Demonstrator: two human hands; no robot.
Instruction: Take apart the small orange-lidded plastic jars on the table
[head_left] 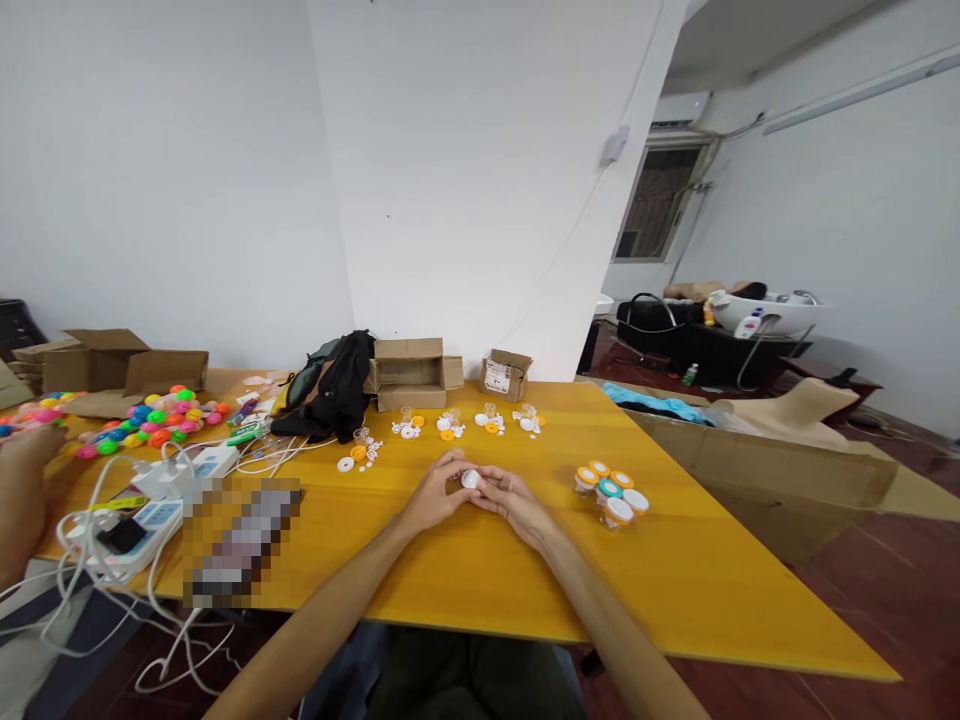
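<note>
Between the fingertips of both hands, a small white round cap [470, 479] is held over the front middle of the table. My left hand [435, 492] pinches it from the left, and my right hand [519, 502] grips its right side. Any part beneath the cap is hidden by the fingers. Beyond the hands lie small groups of clear cups, orange rings [358, 453], white discs [346, 464] and tiny white pieces. To the right of my right hand stands a cluster of clear jars with orange, white and teal lids [609, 488].
Left of me are a power strip [154, 530] with tangled white cables and a blurred-out device [244, 540]. Farther back lie colourful balls [161, 420], a black bag [337, 385] and open cardboard boxes [410, 375]. Another person's arm [26, 490] rests at the far left.
</note>
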